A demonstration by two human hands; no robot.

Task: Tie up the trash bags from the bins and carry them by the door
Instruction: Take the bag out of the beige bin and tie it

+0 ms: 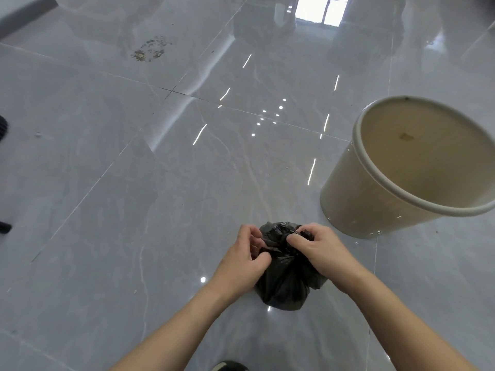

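— What sits at the far left edge?

— Two dark shapes [3,129], cut off by the frame; I cannot tell what they are. Up in the corner a dark strip runs along a pale surface, also cut off.

— And moving in from there?

— A patch of brownish specks [150,48] on the floor [107,183], well apart from everything else. Then, low in the middle, the left hand [245,259], its fingers [253,232] curled and pinching the gathered plastic of the black trash bag [282,285].

— Where is the bag itself?

— On the floor between the two hands, bunched at the top. Its knot, if there is one, is hidden under the fingers. The right hand [314,249] grips the neck from the other side, thumb and fingers clenched on the plastic.

— Further right?

— A cream bin [356,199], standing near the bag with no liner in it. Its right rim is cut off. A dark stain marks its bottom.

— Anything below?

— The toe of a dark shoe [230,366], mostly out of frame.

— The floor and room?

— Large glossy grey tiles with pale veins and thin joints, mirroring ceiling lights. At the top, a bright window reflection [321,9]; blurred shapes around it are hard to make out.
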